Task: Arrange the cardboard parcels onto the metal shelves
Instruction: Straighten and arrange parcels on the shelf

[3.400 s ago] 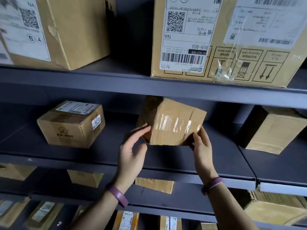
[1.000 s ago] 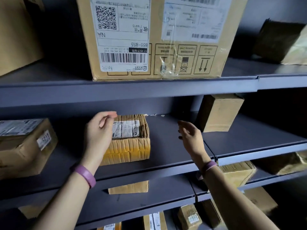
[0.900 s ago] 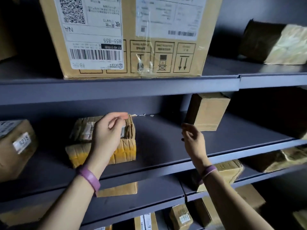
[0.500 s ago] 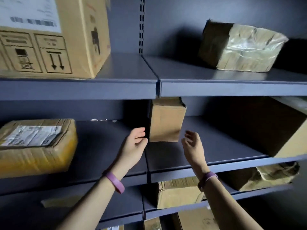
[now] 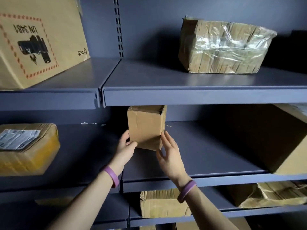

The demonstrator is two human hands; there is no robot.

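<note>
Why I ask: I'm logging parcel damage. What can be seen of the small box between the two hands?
The small box is plain brown cardboard, taller than wide, upright on the middle shelf, its top just under the shelf above. Its front is creased, its top right corner dented open; no label shows. The left hand grips its lower left edge, thumb in front; the right hand lays straight fingers on its lower right side.

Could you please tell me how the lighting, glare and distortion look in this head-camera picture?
Head view: dim overall, with the bays deep in shadow, darkest at far right; glare streaks the plastic-wrapped parcel on the upper shelf; the large printed box at left leans, likely wide-angle distortion; the small box between the left hand and right hand is fairly sharp.
</note>
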